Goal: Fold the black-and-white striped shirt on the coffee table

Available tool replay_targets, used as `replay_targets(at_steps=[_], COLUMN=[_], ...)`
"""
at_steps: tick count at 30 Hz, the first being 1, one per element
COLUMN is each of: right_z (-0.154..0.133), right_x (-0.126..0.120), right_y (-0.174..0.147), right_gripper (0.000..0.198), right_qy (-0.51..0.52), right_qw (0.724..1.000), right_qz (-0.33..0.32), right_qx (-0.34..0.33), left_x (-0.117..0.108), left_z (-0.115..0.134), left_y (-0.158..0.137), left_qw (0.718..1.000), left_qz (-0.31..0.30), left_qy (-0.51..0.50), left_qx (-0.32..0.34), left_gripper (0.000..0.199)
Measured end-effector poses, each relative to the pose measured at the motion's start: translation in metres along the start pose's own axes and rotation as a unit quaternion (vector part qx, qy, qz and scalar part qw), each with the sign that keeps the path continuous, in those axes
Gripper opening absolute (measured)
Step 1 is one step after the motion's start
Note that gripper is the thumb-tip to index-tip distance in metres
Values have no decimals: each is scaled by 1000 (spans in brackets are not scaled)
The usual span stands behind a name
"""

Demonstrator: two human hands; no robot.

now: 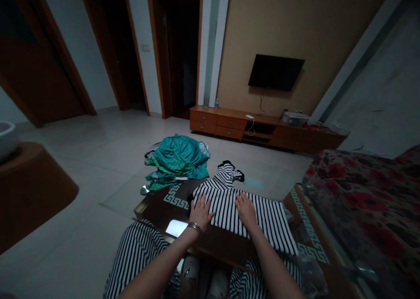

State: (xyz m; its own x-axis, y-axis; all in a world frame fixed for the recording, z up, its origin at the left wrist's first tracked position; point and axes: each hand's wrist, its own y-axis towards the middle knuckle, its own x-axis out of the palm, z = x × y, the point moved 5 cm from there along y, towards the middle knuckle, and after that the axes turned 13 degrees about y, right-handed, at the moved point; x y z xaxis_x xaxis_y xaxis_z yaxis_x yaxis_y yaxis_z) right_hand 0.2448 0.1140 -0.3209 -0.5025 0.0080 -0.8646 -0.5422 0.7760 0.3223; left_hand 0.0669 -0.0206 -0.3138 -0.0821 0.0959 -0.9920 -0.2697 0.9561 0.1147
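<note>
A black-and-white striped shirt (pixel 269 213) lies spread over the glass coffee table (pixel 226 246), with one part reaching past the table's far edge. My left hand (pixel 201 212) rests flat on the shirt's left end, fingers spread, a metal bangle on its wrist. Near the shirt's middle, my right hand (pixel 246 209) presses down with its fingers stretched out. Neither hand grips the cloth. At the far left of the table sits a heap of clothes (pixel 180 157), mostly shiny teal with some green and grey.
Light from a window glares off the table near a bright white patch (pixel 176 228). A clear plastic bag (pixel 310 275) lies at the right. A floral-covered sofa (pixel 367 203) stands on the right, a brown stand (pixel 33 189) on the left. Beyond are a TV cabinet (pixel 229 123) and a television (pixel 276 72).
</note>
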Motion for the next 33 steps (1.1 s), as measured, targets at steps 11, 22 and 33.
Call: replay_targets(at_steps=[11,22,33], right_z=[72,122,122], right_x=[-28,-38,-38], right_y=[-44,-85,-87], right_gripper=[47,48,47], right_qy=[-44,-162,-164], right_qw=[997,984,983], right_qz=[66,36,29], right_qx=[16,70,77], left_x=[-21,-11,-28], left_z=[-34,-94,-90], left_y=[-5,37,28], left_qw=[993,952,966], left_qz=[67,-69,-78], left_qy=[-37,-112,-32], left_qx=[-91,-275,-245], left_gripper=[42,18,25])
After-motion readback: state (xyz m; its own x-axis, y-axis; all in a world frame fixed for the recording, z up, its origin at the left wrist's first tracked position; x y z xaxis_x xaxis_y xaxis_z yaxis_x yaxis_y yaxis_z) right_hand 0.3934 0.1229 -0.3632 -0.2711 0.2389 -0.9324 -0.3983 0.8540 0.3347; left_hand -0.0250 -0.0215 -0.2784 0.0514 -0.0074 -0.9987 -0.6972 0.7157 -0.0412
